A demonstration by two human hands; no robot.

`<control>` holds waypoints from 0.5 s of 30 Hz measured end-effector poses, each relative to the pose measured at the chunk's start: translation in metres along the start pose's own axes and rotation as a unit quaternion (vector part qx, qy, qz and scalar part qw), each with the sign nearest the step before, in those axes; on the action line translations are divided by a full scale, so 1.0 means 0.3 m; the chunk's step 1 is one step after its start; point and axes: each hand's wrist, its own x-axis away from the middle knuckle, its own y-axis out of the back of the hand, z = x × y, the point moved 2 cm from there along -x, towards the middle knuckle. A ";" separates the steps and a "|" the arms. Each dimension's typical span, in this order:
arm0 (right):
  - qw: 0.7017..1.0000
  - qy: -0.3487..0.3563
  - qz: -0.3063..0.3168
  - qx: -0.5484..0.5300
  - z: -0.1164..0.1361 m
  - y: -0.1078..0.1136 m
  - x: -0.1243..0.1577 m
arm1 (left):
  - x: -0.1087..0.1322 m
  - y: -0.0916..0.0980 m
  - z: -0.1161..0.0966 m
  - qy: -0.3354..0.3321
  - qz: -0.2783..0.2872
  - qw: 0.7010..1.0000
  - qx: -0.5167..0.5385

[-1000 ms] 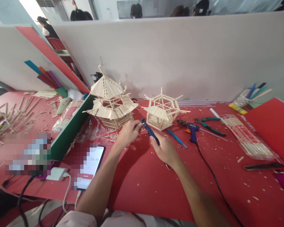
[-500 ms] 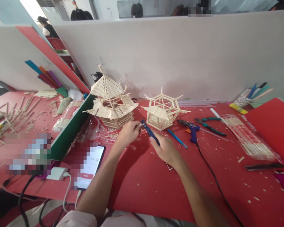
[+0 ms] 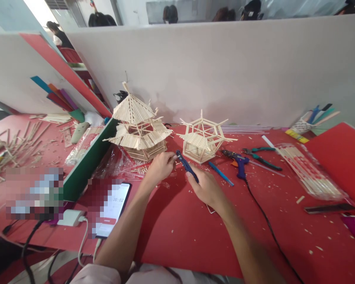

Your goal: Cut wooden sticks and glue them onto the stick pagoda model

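Note:
My right hand (image 3: 205, 183) is closed round a slim dark blue hand tool (image 3: 187, 165) with a greyish tip; its exact kind I cannot make out. The tip points away from me, up and to the left. My left hand (image 3: 162, 165) is closed in a pinch beside that tip, and whatever lies between its fingers is too small to name. Behind my left hand stands a tiered pavilion model of thin wooden sticks (image 3: 139, 138). A smaller stick model (image 3: 199, 144), its roof frame only partly covered, stands just beyond the tool.
On the right lie a blue glue gun (image 3: 241, 167) with a trailing black cord, green-handled pliers (image 3: 263, 159), a blue strip (image 3: 221, 174) and bagged sticks (image 3: 310, 171). A phone (image 3: 115, 209) with cables is by my left forearm. A green divider (image 3: 90, 161) and white panel (image 3: 195, 71) border the table.
Hardly anything differs. Both hands keep nearly the same place and hold, with the tool's tip still beside my left fingers. The view has shifted very slightly.

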 end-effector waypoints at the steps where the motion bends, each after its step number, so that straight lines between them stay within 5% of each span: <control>1: 1.000 -0.002 0.003 0.000 0.001 0.000 0.000 | 0.000 0.000 0.000 -0.001 0.000 1.000 0.000; 15: 1.000 -0.003 0.003 0.006 -0.006 0.003 0.002 | -0.002 -0.012 0.000 -0.008 -0.021 0.999 -0.027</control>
